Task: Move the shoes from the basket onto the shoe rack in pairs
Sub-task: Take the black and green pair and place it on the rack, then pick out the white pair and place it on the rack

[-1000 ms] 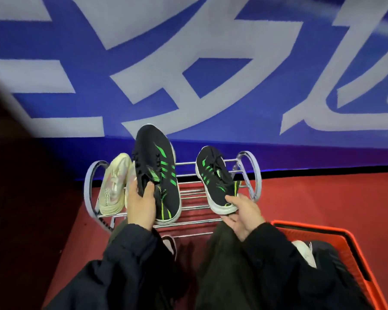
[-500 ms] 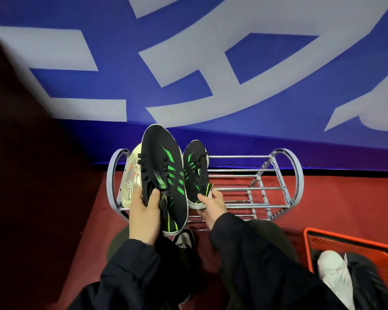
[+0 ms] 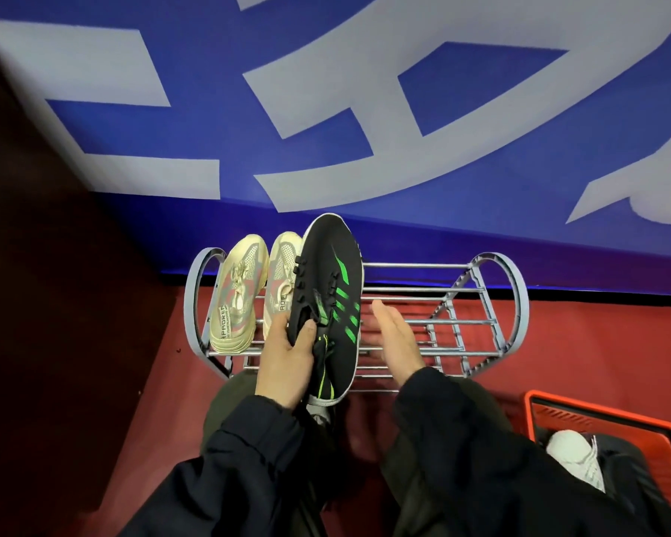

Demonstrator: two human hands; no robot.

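My right hand [image 3: 394,335] had let go of the second black shoe, now hidden; its fingers were straight over the rack [image 3: 477,323]. My left hand [image 3: 287,358] still gripped the first black shoe [image 3: 332,296] beside the beige pair [image 3: 256,292], so that pair wasn't seated yet. More shoes waited in the basket [image 3: 613,420].

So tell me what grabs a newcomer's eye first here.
The black sneaker with green stripes, gripped by the left hand over the grey metal shoe rack, stands out first. Left of it, a pair of beige mesh sneakers sits on the rack. The open right hand hovers beside the black shoe.
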